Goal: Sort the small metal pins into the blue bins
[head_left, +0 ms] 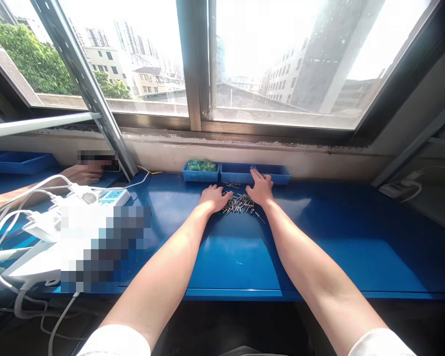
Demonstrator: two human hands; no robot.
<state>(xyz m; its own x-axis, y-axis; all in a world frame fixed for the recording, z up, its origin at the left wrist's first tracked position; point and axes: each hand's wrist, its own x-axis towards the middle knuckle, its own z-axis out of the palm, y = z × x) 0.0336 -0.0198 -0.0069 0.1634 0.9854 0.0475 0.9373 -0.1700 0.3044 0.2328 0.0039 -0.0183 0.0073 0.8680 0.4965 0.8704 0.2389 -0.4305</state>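
A heap of small, slender metal parts (239, 203), dark and silvery, lies on the blue tabletop (237, 247); they look like pins or rivets, too small to name surely. At the heap's left edge rests my left hand (212, 199), palm down, thumb apart from the fingers. My right hand (261, 189) is at the right edge, its fingers stretched forward to the front of a blue bin (237, 173). I see nothing held in either hand, though the undersides are hidden. A few parts lie loose behind the heap, and one sits apart at its lower right.
Left of the long bin stands a smaller blue bin (201, 175) with green packets. White power strips and plugs (85, 195) with cables crowd the left side. Another person's hand (89, 170) is beyond them, near a metal post (107, 113). A window (196, 64) rises behind.
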